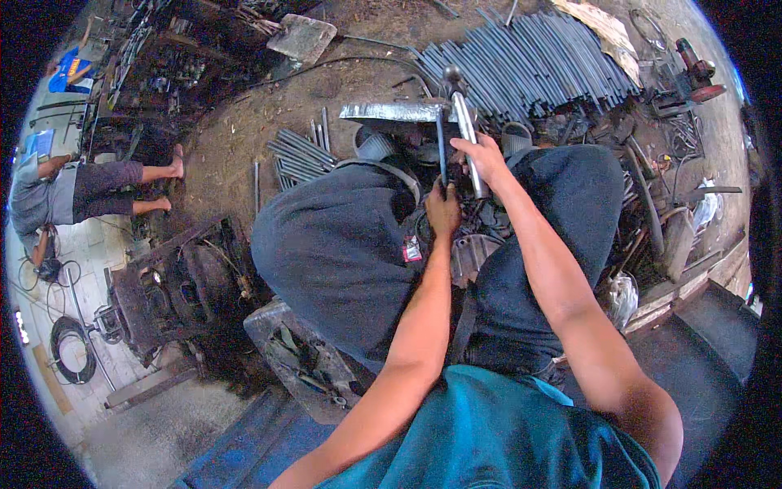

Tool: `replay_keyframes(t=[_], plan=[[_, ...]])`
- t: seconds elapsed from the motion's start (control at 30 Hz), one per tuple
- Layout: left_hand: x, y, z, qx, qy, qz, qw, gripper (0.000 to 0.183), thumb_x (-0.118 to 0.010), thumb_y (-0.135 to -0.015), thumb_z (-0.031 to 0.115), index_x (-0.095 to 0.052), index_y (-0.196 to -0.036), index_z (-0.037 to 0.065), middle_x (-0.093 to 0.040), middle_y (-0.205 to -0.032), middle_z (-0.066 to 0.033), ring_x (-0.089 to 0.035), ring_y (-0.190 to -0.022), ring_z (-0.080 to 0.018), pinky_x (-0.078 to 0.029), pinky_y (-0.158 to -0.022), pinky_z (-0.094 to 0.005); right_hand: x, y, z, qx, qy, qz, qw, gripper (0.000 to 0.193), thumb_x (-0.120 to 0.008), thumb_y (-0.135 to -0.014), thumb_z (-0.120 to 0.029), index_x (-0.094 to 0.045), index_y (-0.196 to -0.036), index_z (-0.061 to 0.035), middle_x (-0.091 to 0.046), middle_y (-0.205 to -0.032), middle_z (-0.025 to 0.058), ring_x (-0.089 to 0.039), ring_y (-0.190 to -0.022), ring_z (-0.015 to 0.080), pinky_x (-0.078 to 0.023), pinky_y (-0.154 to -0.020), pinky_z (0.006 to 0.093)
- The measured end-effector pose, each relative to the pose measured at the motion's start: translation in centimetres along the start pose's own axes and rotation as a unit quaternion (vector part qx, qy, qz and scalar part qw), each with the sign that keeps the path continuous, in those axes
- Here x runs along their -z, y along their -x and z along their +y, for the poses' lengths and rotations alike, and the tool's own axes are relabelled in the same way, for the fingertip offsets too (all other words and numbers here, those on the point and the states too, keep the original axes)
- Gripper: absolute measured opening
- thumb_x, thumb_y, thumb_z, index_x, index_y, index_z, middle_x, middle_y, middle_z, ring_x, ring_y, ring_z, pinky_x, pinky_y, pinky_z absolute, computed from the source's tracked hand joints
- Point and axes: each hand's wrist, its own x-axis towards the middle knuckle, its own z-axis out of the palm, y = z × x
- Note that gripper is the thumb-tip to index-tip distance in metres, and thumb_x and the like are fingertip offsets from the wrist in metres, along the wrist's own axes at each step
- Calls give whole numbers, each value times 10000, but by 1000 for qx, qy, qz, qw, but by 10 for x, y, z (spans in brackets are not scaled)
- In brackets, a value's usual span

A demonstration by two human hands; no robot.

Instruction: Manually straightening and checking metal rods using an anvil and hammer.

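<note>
My right hand (487, 160) is closed around the shiny metal handle of a ball-headed hammer (467, 122), whose round head points away from me. Just left of it, my left hand (444, 213) grips the near end of a slim metal rod (441, 143). The rod's far end reaches the edge of a bright-topped steel block (391, 112) between my knees, and whether they touch I cannot tell. Both hands are between my dark-trousered legs, close together. Dark metal pieces below the hands are partly hidden.
A wide row of metal rods (529, 69) lies on the ground ahead, with a smaller bundle (301, 155) left of the block. A shovel blade (301, 39) is far left. Rusty machinery (175, 293) stands at my left. Another person (61, 187) is at the far left. A grinder-like machine (696, 73) is at far right.
</note>
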Motion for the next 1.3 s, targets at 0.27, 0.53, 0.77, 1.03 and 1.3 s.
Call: replay_keyframes(t=[0.27,0.53,0.77,1.03,1.3], plan=[[-4,-3,-9,-28,-17,57,998,399,-548,-872,303,-562,-1129,-1,-620,-986,-244,-575,-921,-415,-426,-826,-459,-17,21,-22,199,236,154,939,458,-684,-783,-309,-538,-1053,31,-639,-781,204,-633,-665,336,-493,-610,395],[3,0,-3,-28,34,38,998,377,-576,-872,344,-567,-964,-21,-656,-842,-181,-609,-784,-347,-460,-724,-404,-13,16,-40,47,189,95,976,387,-631,-819,-229,-506,-1067,40,-632,-746,193,-638,-605,250,-502,-580,385],[14,-4,7,132,331,-120,927,319,-551,-910,321,-543,-918,2,-654,-745,-106,-589,-630,-142,-436,-527,-273,-1,-5,-45,-125,-48,-14,991,196,-589,-720,-41,-535,-884,50,-590,-685,141,-600,-531,224,-487,-443,344],[4,-26,-34,160,248,-110,949,530,-525,-886,477,-627,-892,-43,-630,-758,-106,-565,-696,-233,-441,-682,-362,-30,-4,-45,-137,-50,35,989,196,-686,-720,-148,-532,-716,-26,-496,-589,40,-444,-425,139,-344,-373,296],[16,-5,37,88,-63,4,994,502,-488,-880,408,-633,-864,-73,-579,-899,-348,-559,-888,-499,-432,-773,-552,-28,15,-36,-24,-62,47,997,254,-715,-754,-123,-468,-724,-73,-426,-541,-17,-380,-381,77,-297,-340,252]])
